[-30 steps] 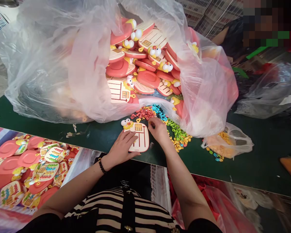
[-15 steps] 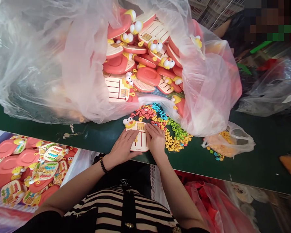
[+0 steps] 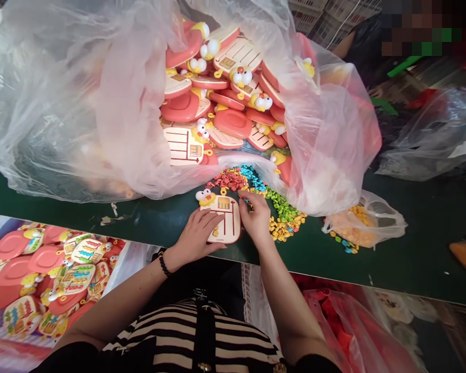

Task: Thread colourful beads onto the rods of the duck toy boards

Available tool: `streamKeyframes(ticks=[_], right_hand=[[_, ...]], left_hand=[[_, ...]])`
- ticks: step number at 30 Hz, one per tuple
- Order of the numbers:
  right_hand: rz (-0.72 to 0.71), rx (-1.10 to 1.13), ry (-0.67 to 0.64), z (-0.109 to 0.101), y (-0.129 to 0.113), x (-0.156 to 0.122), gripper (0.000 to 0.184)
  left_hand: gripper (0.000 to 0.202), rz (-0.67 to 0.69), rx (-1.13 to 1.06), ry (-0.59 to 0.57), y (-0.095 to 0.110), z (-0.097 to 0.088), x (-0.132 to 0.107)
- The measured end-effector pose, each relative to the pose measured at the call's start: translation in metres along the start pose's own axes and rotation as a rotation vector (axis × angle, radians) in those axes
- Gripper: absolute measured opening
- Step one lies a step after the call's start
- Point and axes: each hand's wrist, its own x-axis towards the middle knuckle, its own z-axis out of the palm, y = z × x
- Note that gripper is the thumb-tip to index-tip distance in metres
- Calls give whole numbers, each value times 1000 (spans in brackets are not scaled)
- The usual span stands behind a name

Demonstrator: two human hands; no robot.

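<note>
The left hand (image 3: 196, 235) is lying flat, fingers spread apart, pressing the left side of the cream toy board (image 3: 228, 217), which is resting on the green worktop (image 3: 411, 248) near its front edge. The right hand (image 3: 256, 217) is touching the board's upper right corner with curled fingers; whether they are pinching anything I cannot tell. The coloured bead pile (image 3: 283, 215) is lying just beside it.

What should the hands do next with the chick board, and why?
Probably the right hand should pinch one bead from the bead pile for the chick board: its fingertips are at the pile, the slots look mostly empty, and the left hand holds it flat.
</note>
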Motion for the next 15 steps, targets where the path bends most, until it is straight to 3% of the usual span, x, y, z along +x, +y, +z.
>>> streamKeyframes(ticks=[4, 7, 10, 13, 15], right_hand=[[-106, -159, -227, 12, 14, 52, 17], [-121, -251, -279, 21, 13, 66, 14], [-135, -168, -210, 19, 13, 56, 16], [-134, -91, -86, 10, 16, 31, 17], [-167, -146, -73, 7, 16, 11, 20]], left_hand=[[52, 27, 2, -2, 1, -3, 0], [50, 27, -13, -9, 1, -5, 0], [52, 12, -21, -16, 1, -5, -1], [53, 7, -33, -20, 0, -4, -1], [53, 13, -37, -22, -1, -4, 0]])
